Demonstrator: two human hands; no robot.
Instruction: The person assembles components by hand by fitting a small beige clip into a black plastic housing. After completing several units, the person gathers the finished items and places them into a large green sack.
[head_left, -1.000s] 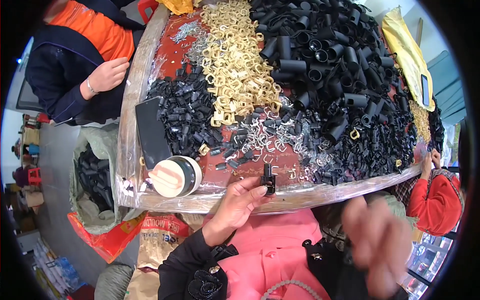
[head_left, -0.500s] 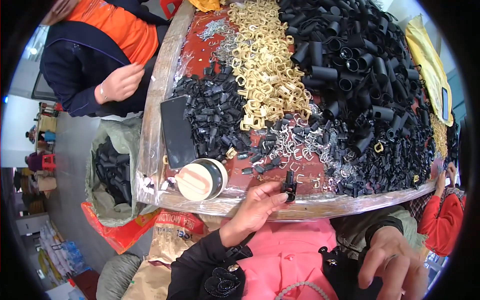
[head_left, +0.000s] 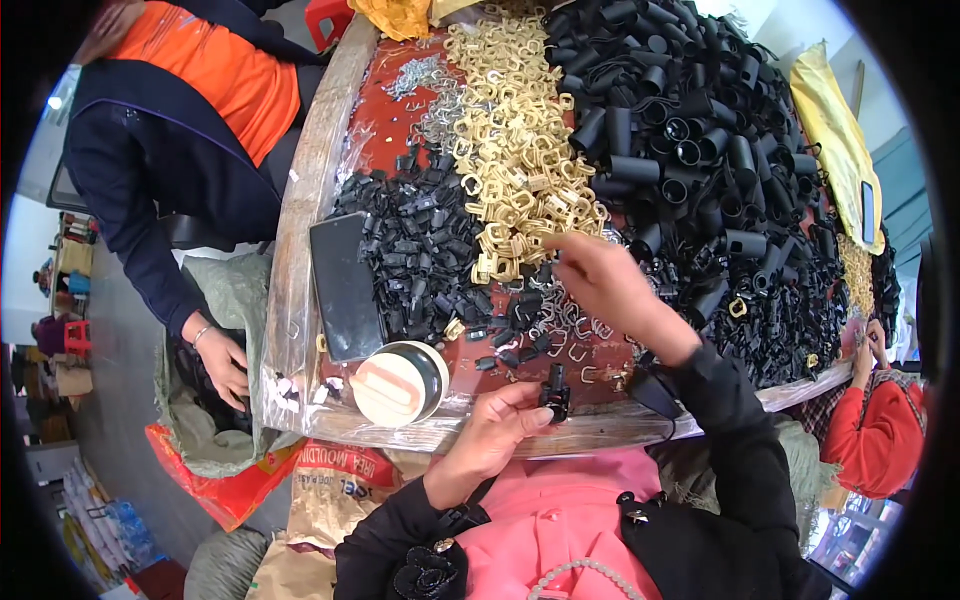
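My left hand (head_left: 492,430), at the table's near edge, pinches a small black plastic fitting (head_left: 557,393) upright between thumb and fingers. My right hand (head_left: 612,290) reaches over the table, its curled fingertips at the near right end of a heap of beige plastic buckle-like rings (head_left: 530,180). Those fingers are drawn together; whether a ring is between them is hidden. Silvery metal clips (head_left: 565,325) lie scattered between my hands. Left of the rings is a pile of small black plastic parts (head_left: 420,245).
Black tubes (head_left: 690,150) heap at the far right. A round lidded jar (head_left: 400,384) and a dark phone-like slab (head_left: 347,285) lie left on the wooden-edged table (head_left: 340,420). A co-worker's hand (head_left: 220,365) dips into a sack (head_left: 225,285) at left. Another person in red (head_left: 877,435) sits right.
My right hand has swung from the lower right up over the table to the beige rings. The left keeps the black fitting. The co-worker's hand has dropped into the sack.
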